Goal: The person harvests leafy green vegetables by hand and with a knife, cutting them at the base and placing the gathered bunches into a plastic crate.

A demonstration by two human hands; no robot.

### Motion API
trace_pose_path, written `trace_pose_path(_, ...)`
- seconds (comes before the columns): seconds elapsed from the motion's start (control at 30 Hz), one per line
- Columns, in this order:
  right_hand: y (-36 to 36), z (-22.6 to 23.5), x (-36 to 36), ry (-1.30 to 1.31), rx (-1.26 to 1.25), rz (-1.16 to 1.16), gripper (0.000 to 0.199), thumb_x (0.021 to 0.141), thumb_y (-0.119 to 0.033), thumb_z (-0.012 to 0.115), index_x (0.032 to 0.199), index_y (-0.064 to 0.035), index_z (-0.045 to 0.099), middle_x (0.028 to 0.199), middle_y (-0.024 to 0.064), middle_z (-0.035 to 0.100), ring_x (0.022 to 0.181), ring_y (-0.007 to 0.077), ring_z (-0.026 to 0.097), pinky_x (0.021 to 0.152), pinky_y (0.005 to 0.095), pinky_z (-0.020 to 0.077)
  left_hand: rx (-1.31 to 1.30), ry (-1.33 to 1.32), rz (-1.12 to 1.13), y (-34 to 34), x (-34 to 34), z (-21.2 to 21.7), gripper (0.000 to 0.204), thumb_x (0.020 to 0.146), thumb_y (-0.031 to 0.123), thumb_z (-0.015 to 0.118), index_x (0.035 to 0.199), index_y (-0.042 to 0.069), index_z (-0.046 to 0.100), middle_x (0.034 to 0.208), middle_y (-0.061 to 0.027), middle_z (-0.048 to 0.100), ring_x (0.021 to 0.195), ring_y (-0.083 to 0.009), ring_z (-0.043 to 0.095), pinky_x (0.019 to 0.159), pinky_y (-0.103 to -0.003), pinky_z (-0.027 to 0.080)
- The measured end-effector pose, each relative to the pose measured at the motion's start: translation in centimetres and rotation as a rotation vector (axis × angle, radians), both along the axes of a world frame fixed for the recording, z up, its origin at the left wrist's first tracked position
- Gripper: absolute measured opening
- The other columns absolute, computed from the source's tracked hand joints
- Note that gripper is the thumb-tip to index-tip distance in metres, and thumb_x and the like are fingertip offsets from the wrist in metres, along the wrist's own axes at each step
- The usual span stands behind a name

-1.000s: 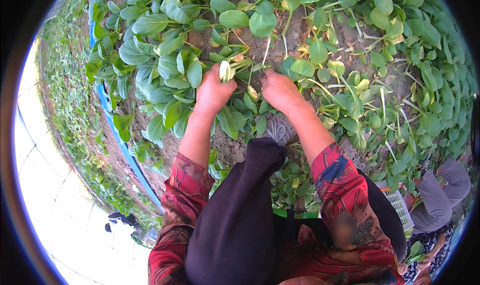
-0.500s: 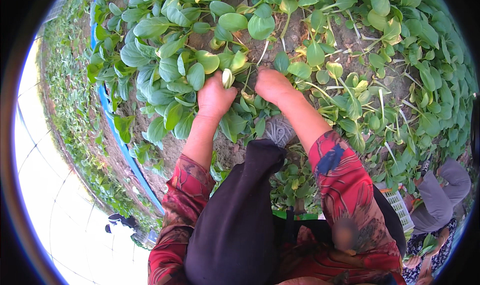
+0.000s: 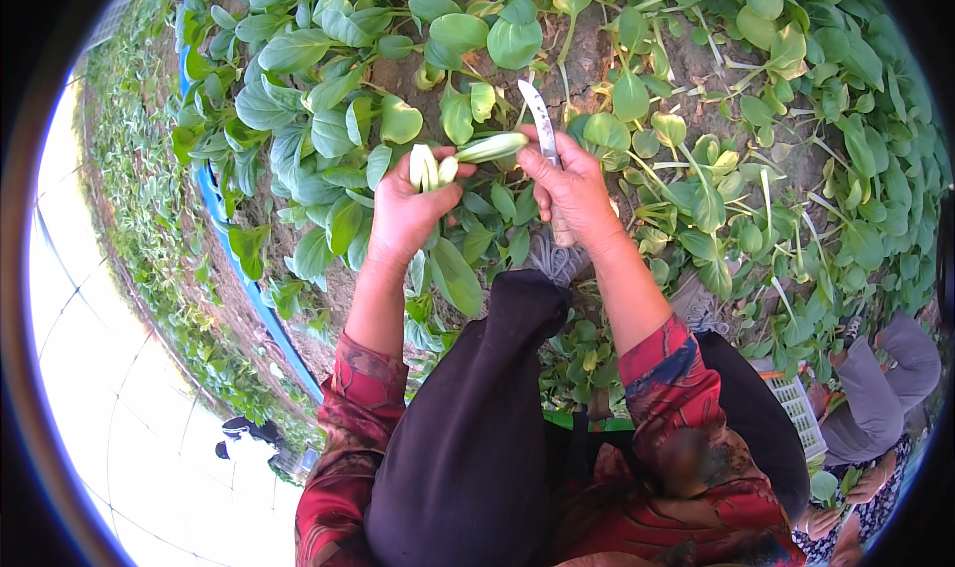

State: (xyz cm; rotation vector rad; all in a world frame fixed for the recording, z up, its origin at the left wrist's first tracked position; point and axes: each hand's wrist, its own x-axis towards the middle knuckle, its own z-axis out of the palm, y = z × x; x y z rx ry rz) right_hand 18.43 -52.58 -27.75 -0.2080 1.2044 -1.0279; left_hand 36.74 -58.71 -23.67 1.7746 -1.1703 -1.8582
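Note:
My left hand (image 3: 403, 214) is closed round a few bok choy heads (image 3: 424, 169), their pale green stem bases upward and a leaf (image 3: 455, 274) hanging below the fist. My right hand (image 3: 580, 194) grips a knife (image 3: 540, 117) by its handle, the narrow, stained blade pointing up and away from me. Between the two hands lies another bok choy stalk (image 3: 492, 148), its one end at my left fingers and the other by the blade and my right fingertips. Whether the right fingers also pinch it is hard to tell.
Growing bok choy (image 3: 298, 99) fills the bed ahead, with trimmed leaves and stems on the soil (image 3: 716, 80) to the right. A blue hose (image 3: 224, 224) runs along the left. At the lower right, another person (image 3: 870, 398) crouches beside a white crate (image 3: 793, 408).
Both hands have come up from the plants toward each other. The knife in my right hand now shows, and a stalk lies between the hands. My left hand has turned, showing several stem bases.

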Motion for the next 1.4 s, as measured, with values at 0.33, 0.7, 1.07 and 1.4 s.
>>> trace_pose_path(0.33,6.2,7.1,-4.4,0.383,-0.175,-0.152,0.026,0.079,0.002,0.069,0.103,-0.0034,0.063,0.067,-0.0047,0.055,0.050,-0.0004,0.043,0.043,0.0156,0.0285,-0.495,0.524,-0.209,4.0,-5.4,4.7,0.056,0.073,-0.006,0.060,0.127,-0.001,0.047,0.109,-0.0157,0.064,0.098,-0.0217,0.063,0.087,-0.034,0.049)
trace_pose_path(0.7,7.7,9.1,-2.4,0.478,-0.133,-0.510,0.018,0.085,0.000,0.062,0.103,0.0023,0.061,0.067,0.0006,0.056,0.046,0.0029,0.044,0.042,0.0178,0.0347,-0.690,0.002,-0.787,4.8,-9.5,5.4,0.046,0.067,0.013,0.067,0.112,0.008,0.057,0.106,-0.0165,0.063,0.087,-0.0347,0.063,0.072,-0.041,0.052)
trace_pose_path(1.07,2.8,5.1,0.6,0.523,-0.194,0.108,0.052,0.079,-0.005,0.066,0.128,-0.0056,0.048,0.120,0.0093,0.057,0.081,0.0166,0.059,0.071,0.0283,0.0475,-0.141,-0.074,0.111,-5.3,6.8,-1.1,0.045,0.068,-0.001,0.063,0.113,-0.001,0.058,0.092,-0.0081,0.065,0.073,-0.0163,0.062,0.068,-0.028,0.052)
trace_pose_path(1.4,4.5,-4.8,-0.5,0.850,0.026,0.659,0.038,0.075,-0.013,0.062,0.113,-0.0076,0.057,0.097,0.0198,0.065,0.092,0.0360,0.062,0.080,0.0414,0.0480,0.013,0.098,0.367,-5.4,11.3,-1.9,0.045,0.072,-0.001,0.058,0.117,-0.001,0.056,0.088,-0.0094,0.064,0.070,-0.0204,0.064,0.065,-0.031,0.055)
